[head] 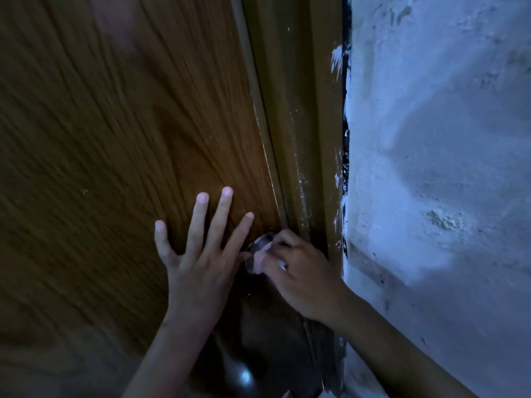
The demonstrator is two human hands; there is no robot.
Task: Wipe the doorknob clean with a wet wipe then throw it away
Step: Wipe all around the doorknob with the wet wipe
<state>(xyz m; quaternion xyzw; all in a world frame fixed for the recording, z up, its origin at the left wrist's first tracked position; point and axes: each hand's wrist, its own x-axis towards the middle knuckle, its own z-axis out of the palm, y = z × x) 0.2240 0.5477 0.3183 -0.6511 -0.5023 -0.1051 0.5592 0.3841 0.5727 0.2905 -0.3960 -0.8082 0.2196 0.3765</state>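
Observation:
A round metal doorknob [260,243] sits on the brown wooden door [115,124], close to the door's right edge. My right hand [298,274] is wrapped over the knob from the right, and a small white piece of wet wipe [283,265] shows between its fingers. Most of the knob and the wipe are hidden under that hand. My left hand [201,254] lies flat on the door just left of the knob, fingers spread, holding nothing.
The brown door frame [310,139] runs down the right of the door. A rough white plastered wall [431,168] fills the right side. A shiny rounded metal object [241,374] shows in the dark below the hands.

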